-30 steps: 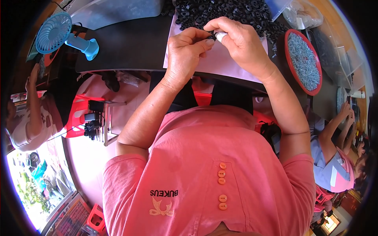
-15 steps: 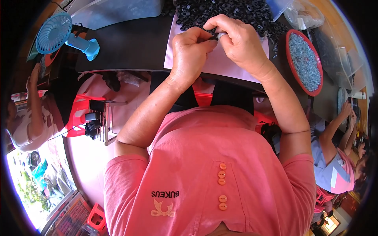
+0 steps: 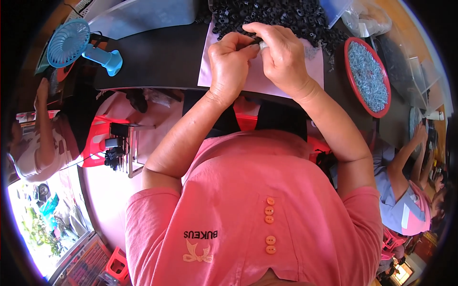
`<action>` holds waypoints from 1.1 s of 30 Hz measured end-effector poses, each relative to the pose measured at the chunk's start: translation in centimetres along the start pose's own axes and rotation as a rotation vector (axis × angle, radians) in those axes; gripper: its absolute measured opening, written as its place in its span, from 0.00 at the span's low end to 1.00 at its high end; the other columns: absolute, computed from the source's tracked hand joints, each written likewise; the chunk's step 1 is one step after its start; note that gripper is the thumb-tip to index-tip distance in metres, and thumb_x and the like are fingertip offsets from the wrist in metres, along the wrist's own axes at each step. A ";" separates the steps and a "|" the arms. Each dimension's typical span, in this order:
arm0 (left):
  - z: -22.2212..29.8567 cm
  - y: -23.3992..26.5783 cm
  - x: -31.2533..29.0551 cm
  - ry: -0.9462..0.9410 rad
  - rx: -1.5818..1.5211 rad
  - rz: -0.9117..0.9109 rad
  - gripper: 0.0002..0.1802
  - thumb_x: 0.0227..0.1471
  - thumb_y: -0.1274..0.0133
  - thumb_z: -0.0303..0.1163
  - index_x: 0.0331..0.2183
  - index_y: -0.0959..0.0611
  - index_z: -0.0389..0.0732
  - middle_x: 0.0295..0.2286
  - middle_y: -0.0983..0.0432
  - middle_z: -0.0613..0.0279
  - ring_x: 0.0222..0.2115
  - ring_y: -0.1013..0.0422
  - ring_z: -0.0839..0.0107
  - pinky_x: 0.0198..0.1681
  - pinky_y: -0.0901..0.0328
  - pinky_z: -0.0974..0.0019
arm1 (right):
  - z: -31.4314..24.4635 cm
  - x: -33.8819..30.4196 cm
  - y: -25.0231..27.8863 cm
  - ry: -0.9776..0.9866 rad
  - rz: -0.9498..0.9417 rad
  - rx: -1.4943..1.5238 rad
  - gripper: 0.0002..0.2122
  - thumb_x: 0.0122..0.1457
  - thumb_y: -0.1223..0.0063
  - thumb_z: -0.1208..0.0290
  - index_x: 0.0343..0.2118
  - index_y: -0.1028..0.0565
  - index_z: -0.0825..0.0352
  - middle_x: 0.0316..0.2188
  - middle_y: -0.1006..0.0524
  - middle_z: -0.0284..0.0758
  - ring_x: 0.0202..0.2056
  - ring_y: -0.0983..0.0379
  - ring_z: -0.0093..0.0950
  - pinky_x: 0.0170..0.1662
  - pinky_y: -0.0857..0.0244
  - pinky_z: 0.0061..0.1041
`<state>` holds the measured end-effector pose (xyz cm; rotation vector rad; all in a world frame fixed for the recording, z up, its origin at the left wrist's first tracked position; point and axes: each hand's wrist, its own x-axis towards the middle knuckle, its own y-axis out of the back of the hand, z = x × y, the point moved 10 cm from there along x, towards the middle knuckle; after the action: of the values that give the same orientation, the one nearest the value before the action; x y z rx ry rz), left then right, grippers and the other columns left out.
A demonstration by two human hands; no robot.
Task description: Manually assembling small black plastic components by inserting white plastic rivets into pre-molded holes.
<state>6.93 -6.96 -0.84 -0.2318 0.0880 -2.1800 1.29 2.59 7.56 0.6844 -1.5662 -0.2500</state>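
My left hand [image 3: 230,66] is closed, thumb and forefinger pinching a small black plastic part [image 3: 256,42]. My right hand [image 3: 285,59] meets it from the other side, fingers curled and closed at the same part. Whatever the right fingertips hold is too small and covered to make out. A white wrap [image 3: 263,45] shows on a right-hand finger. Both hands are over a pale pink sheet [image 3: 260,78] on the dark table, just in front of a heap of small black plastic parts [image 3: 272,12].
A red basin [image 3: 347,71] of small silvery metal pieces stands on the right. On the left are a blue fan [image 3: 102,59] and a translucent bin [image 3: 143,19]. A clear plastic bag [image 3: 367,19] lies at the back right. Other people sit at both sides.
My right hand has shifted slightly left and turned, its fingers curling lower over the part. My left hand stays nearly in place, still pinching.
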 end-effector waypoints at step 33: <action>19.6 8.7 8.8 -0.644 0.318 0.238 0.06 0.44 0.39 0.24 0.30 0.15 0.36 0.22 0.23 0.64 0.16 0.33 0.79 0.19 0.39 0.74 | 7.3 -2.1 8.4 -0.347 0.080 -0.070 0.10 0.47 0.46 0.77 0.34 0.22 0.59 0.23 0.22 0.32 0.28 0.23 0.34 0.31 0.30 0.34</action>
<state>12.77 -18.76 18.22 -0.6861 -0.5598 -1.7607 -8.10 8.66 9.36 0.5417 -1.9018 -0.3778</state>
